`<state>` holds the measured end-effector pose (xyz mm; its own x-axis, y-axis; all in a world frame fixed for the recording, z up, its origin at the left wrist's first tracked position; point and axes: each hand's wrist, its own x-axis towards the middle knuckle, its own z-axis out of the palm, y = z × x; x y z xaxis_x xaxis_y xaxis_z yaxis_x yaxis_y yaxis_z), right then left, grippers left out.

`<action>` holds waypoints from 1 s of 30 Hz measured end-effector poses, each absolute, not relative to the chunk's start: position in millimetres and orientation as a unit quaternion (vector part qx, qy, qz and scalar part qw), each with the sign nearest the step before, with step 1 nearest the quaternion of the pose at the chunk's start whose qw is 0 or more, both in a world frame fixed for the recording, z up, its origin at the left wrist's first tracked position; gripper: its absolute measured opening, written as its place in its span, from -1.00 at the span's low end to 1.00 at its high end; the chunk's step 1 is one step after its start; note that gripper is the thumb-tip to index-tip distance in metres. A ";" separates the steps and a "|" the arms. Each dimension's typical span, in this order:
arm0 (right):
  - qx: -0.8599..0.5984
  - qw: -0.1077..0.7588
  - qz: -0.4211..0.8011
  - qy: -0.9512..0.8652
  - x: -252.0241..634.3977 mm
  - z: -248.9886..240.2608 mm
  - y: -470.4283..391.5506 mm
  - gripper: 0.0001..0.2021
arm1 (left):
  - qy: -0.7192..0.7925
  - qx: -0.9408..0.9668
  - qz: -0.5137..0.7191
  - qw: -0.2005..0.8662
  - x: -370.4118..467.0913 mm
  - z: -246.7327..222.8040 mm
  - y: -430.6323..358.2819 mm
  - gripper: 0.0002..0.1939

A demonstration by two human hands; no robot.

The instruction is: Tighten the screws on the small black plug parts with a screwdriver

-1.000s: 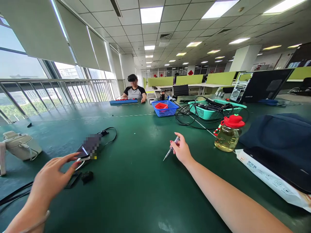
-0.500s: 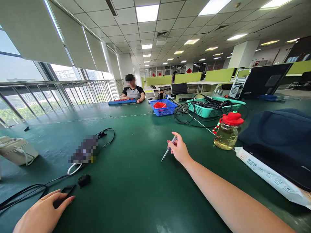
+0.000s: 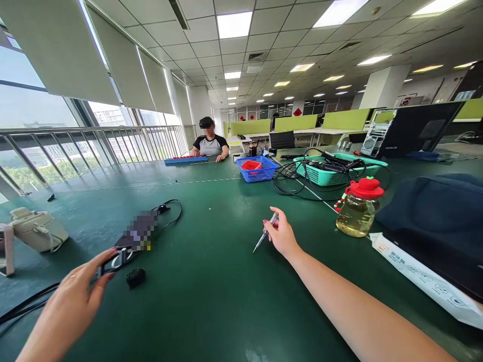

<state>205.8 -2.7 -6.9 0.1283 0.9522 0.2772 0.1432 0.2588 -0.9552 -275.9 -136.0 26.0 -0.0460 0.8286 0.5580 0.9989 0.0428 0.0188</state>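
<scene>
My left hand (image 3: pixel 71 289) is at the lower left, raised a little over the table. Its thumb and fingers are closed around a small dark flat piece (image 3: pixel 119 258) with a light grey part; its exact kind is unclear. Just right of that hand lies a small black lump-shaped object (image 3: pixel 136 277). Behind it, a blurred dark device (image 3: pixel 140 229) has a cable and a white loop. My right hand (image 3: pixel 281 234), near the middle of the table, grips a slim silver precision screwdriver (image 3: pixel 265 232), its pointed tip slanting down to the left.
On the green table (image 3: pixel 211 301) stand a blue basket (image 3: pixel 257 175), a green basket (image 3: pixel 328 178) of cables, a red-lidded bottle (image 3: pixel 356 216), and a white box (image 3: pixel 418 276) beside dark cloth (image 3: pixel 433 206). A cream container (image 3: pixel 39 231) stands left. A person (image 3: pixel 211 143) sits opposite at a blue tray (image 3: pixel 184 160).
My left hand has lifted the small dark piece off the table and moved it up and forward. The right hand keeps its grip on the screwdriver. The view has shifted slightly.
</scene>
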 end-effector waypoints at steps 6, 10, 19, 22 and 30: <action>-0.489 0.571 0.351 -0.559 206.6 -9.4 -1.5 -0.40 | -0.606 -0.769 -0.159 0.129 -260.9 11.7 -113.1 -0.52; -0.489 0.570 0.356 -0.556 206.2 -8.3 -2.0 -0.39 | -0.620 -0.763 -0.160 0.093 -270.8 -0.2 -115.9 -0.53; -0.490 0.574 0.370 -0.542 206.3 -6.7 -0.3 -0.37 | -0.629 -0.758 -0.143 0.099 -264.4 -0.8 -113.3 -0.54; -0.493 0.578 0.371 -0.534 206.9 -7.1 0.3 -0.37 | -0.631 -0.757 -0.137 0.105 -264.8 -2.7 -113.2 -0.54; -0.480 0.582 0.373 -0.540 208.7 -7.9 -3.4 -0.35 | -0.640 -0.750 -0.123 0.111 -255.8 2.5 -119.5 -0.54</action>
